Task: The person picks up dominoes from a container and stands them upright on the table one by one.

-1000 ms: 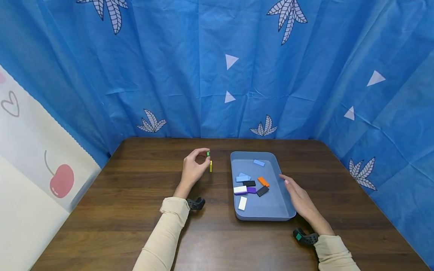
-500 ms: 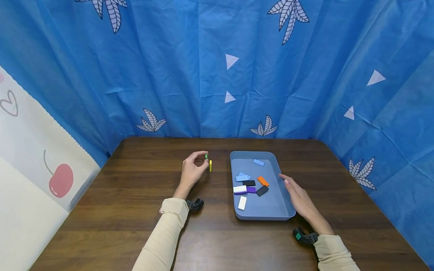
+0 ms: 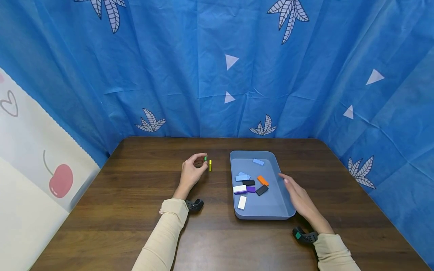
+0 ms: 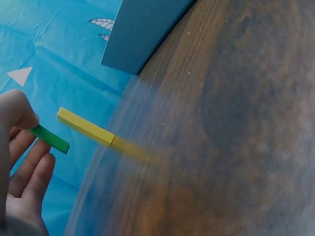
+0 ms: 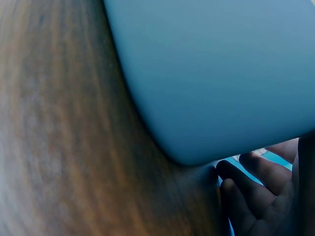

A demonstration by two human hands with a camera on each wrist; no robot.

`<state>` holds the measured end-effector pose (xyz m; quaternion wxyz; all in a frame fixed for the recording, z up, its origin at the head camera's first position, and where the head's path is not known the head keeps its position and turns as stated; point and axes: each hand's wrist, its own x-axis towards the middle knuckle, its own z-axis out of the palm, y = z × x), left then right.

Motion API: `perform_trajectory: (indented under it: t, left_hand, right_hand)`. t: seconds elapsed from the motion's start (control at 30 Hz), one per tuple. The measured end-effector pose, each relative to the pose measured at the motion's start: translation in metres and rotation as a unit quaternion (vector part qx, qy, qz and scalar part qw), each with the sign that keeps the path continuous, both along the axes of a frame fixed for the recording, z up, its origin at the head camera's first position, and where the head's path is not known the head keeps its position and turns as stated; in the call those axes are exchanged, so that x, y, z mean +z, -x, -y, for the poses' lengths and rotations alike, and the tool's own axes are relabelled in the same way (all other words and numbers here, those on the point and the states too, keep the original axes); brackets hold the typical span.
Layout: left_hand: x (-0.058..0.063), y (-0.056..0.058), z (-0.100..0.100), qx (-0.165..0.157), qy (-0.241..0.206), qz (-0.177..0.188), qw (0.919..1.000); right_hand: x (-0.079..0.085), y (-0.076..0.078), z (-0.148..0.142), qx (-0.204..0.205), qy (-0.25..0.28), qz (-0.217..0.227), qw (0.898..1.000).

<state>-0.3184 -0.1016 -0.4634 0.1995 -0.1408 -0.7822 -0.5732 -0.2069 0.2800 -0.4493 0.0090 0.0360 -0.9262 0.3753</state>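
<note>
- A wood-grained desk [image 3: 217, 241] is backed by a blue curtain [image 3: 176, 67] printed with pale leaves and triangles; at the far left a white cloth [image 3: 27, 150] is marked with a cherry and a heart.
- A green block [image 3: 205, 158] is held above the desk, left of the middle, and is pinched between the thumb and fingers of the left hand [image 3: 192, 172].
- In the left wrist view the green block is seen to be roughly parallel to a yellow block [image 3: 210, 165], and a gap is left between the two.
- The yellow block is stood upright on its end, just to the right of the left hand, and is faintly mirrored in the desk.
- Farther right, a blue-grey tray [image 3: 271, 205] is set flat on the desk.
- The right hand [image 3: 300, 195] is laid against the tray's right side, its fingers extended and the fingertips placed at the rim; no block is gripped by it.
- Inside the tray, mostly toward the left, loose blocks are scattered: an orange block [image 3: 262, 180], two black blocks [image 3: 249, 182], light blue blocks [image 3: 258, 162], purple ones [image 3: 251, 189] and white ones [image 3: 242, 203].
- One white block is stacked on purple.
- Beige sleeves [image 3: 162, 235] and dark wrist straps [image 3: 305, 236] are worn on both arms.
</note>
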Motion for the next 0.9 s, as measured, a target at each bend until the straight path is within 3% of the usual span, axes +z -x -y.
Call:
perform_trajectory:
  t: [0.2, 0.9]
  left_hand:
    - [-0.0019, 0.001, 0.0009, 0.001, 0.006, 0.024, 0.9997]
    - [-0.0066, 0.0017, 0.0024, -0.006, 0.028, 0.052, 0.9983]
  right_hand:
    - [0.001, -0.001, 0.0002, -0.002, 0.001, 0.005, 1.0]
    - [0.0012, -0.0012, 0.001, 0.002, 0.001, 0.005, 1.0]
